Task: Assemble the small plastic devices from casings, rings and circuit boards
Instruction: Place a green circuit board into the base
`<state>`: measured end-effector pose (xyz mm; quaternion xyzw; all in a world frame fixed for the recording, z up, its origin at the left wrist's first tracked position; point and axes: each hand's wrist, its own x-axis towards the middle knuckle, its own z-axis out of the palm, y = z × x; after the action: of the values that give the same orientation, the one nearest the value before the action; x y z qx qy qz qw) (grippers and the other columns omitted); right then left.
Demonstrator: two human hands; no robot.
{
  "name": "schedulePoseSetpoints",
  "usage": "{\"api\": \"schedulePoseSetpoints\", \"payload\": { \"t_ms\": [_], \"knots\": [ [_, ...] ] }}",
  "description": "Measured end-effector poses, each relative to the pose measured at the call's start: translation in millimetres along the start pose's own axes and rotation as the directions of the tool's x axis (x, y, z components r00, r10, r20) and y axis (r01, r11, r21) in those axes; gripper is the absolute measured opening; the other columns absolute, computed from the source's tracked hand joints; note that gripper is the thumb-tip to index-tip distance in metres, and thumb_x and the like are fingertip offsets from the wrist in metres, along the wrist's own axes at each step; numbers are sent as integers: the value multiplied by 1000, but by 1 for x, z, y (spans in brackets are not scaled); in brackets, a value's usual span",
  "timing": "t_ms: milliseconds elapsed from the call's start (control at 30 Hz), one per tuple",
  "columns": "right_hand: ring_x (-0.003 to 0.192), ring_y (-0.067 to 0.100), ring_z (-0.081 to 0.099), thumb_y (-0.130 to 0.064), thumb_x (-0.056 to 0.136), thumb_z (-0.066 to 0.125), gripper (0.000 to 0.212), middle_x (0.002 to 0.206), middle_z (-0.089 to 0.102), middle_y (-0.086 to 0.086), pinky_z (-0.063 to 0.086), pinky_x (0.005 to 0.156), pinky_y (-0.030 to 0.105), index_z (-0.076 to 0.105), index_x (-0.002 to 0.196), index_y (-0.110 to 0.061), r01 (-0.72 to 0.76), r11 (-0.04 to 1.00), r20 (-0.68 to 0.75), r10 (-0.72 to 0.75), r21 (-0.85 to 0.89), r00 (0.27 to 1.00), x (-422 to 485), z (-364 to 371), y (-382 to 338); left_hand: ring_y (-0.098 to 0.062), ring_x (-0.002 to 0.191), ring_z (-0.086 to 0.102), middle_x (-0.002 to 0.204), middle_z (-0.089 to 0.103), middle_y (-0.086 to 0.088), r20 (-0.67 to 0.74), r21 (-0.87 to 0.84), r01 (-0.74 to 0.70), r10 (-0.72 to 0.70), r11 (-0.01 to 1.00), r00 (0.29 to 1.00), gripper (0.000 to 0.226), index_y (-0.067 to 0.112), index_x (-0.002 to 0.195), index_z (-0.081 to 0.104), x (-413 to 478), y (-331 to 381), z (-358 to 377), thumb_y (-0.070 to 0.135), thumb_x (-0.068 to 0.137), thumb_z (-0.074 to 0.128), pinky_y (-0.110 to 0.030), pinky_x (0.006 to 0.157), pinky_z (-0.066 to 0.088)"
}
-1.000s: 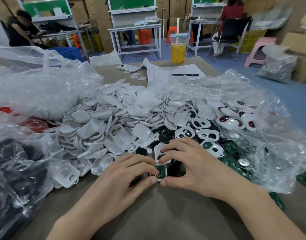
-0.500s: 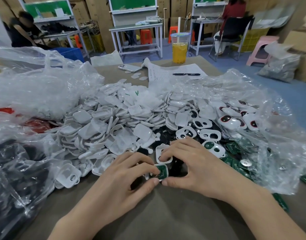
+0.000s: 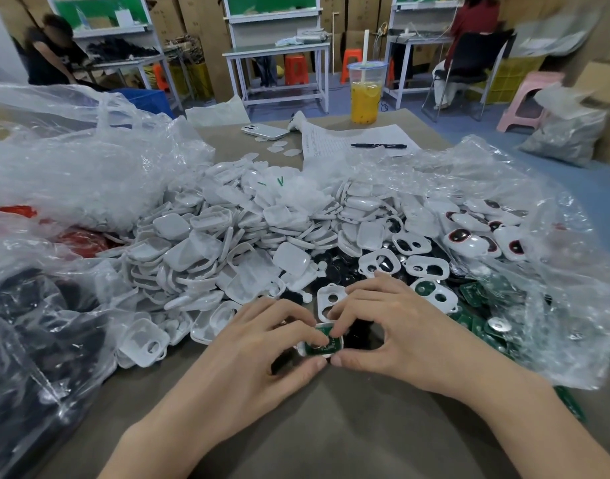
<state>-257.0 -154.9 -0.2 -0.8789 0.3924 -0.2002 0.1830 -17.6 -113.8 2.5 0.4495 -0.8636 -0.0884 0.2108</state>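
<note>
My left hand and my right hand meet at the table's near middle, both pinching one small white casing with a green circuit board seated in it. Fingertips of both hands press on the board from above and thumbs hold the casing's near edge. Just behind lies a white front casing with two holes. A big heap of white casings fills the middle. Black rings lie behind my hands. Loose green circuit boards lie to the right.
Crumpled clear plastic bags flank the heap on the left and right. Finished white devices with red-rimmed windows lie at the right. A phone, a paper sheet with a pen and a yellow drink cup stand at the far edge.
Both hands stay on the same casing and board. My fingers have closed in a little over the board; the piece has barely moved.
</note>
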Motion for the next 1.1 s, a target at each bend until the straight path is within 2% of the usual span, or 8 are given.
{"api": "schedulePoseSetpoints", "payload": {
  "t_ms": [400,600,733,867,967,1100],
  "knots": [
    [128,-12,31,-61,80,68,26,113,64,-29,19,117,22,66,98,-43,-4,1000,-11,4,8,1000,0,2,0,-1,112,53,111,58,27,-47,-26,31,-32,999,998,24,39,98,72,0,-2,0,56,95,55,-22,93,40],
    [129,-8,34,-73,83,55,37,114,61,-31,26,111,20,65,102,-42,-5,1000,-14,5,-21,1000,-1,2,-1,-1,113,52,110,58,27,-71,-12,41,-42,999,997,27,38,95,72,0,0,-1,54,99,50,-25,93,40],
    [124,-2,45,-65,95,46,36,111,62,-29,31,104,16,68,104,-38,-22,998,-171,31,53,985,1,-1,-4,-3,110,54,108,60,26,-172,-39,73,-79,997,982,27,34,102,70,2,0,-4,47,102,46,-29,92,42],
    [118,0,46,-46,100,46,30,115,63,-23,32,107,21,70,111,-32,-110,994,-328,95,-26,940,2,-3,-1,-3,108,53,106,62,24,-283,-40,166,-171,985,944,27,30,108,69,3,-6,-5,42,102,45,-30,94,41],
    [128,10,43,-47,97,44,38,130,58,-17,30,115,32,66,125,-34,-226,970,-266,196,-86,944,2,-1,0,-4,108,51,107,62,24,-287,-11,235,-228,972,930,20,30,111,68,4,-10,-3,36,104,50,-31,94,42],
    [134,7,31,-61,93,34,53,141,48,-18,20,119,32,58,133,-38,-276,950,-169,252,-143,953,3,-1,1,-6,110,48,111,59,23,-219,47,250,-235,967,947,22,30,112,69,4,-15,-1,38,101,51,-33,97,41]
  ]
}}
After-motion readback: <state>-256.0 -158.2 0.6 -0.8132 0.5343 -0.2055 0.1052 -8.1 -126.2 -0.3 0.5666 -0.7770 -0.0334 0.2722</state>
